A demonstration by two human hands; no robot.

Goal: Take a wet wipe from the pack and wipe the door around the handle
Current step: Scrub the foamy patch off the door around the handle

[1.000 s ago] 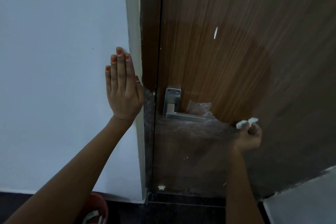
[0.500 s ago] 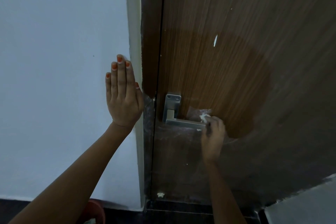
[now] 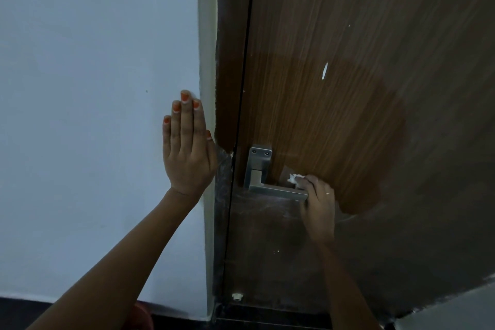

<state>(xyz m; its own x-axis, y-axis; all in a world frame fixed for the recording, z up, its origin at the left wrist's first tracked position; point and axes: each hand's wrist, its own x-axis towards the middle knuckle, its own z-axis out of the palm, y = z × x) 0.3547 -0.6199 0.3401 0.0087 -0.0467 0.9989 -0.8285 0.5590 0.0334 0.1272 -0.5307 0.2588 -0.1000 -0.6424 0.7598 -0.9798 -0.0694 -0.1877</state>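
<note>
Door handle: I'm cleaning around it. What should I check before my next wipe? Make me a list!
1. Wipe in the right hand: ok, pinched in the fingers at the free end of the handle.
2. Left hand steadying: ok, flat on the wall.
3. Door above the handle clean: ok, glossy brown there.
4. Door below the handle clean: not ok, pale smears show.
5. Wipe wet enough: cannot tell.

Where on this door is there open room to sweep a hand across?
Free: the door above the handle up to the white fleck, and below the handle. Crowded: the handle's tip, where the right hand holds the wipe.
</note>
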